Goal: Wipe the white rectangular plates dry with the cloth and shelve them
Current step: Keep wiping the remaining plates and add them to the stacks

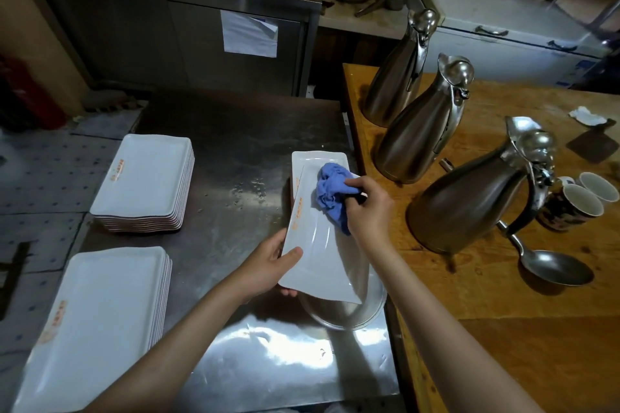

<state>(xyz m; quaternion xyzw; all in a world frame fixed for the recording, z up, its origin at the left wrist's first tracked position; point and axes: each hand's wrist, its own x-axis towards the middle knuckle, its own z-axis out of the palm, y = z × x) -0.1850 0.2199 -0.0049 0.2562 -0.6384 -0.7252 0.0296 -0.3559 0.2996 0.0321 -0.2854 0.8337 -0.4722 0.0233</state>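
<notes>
My left hand (273, 266) grips the near left corner of a white rectangular plate (322, 258), held tilted above the steel counter. My right hand (367, 208) presses a crumpled blue cloth (330, 193) onto the plate's far end. Another white plate (310, 161) lies flat beneath, at the counter's right edge. Two stacks of white rectangular plates stand on the left: a far stack (147, 178) and a near stack (97, 315).
A round steel tray (349, 315) lies under the held plate. The steel counter (235, 151) meets a wooden table (503, 278) on the right, which bears three steel jugs (466, 198), two mugs (577, 204) and a ladle (550, 265). A steel cabinet (208, 37) stands behind.
</notes>
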